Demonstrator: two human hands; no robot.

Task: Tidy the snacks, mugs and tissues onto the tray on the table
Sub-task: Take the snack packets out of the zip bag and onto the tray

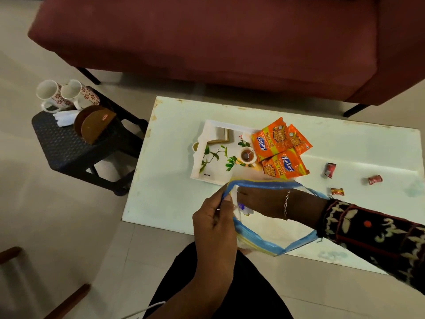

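Left hand (pixel 215 217) pinches the clear bag's (pixel 257 238) rim, right hand (pixel 257 201) reaches inside, grip unclear; packets (pixel 279 149) crowd the tray's (pixel 207 155) right end, candies (pixel 329 170) beside, mugs (pixel 66 94) on the stool (pixel 59 143).

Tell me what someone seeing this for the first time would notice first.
Bright orange snack packets piled on the right end of the white tray on the table. Nearer, the left hand holds open a clear blue-rimmed bag while the right hand reaches inside. Two floral mugs sit on the dark stool, left.
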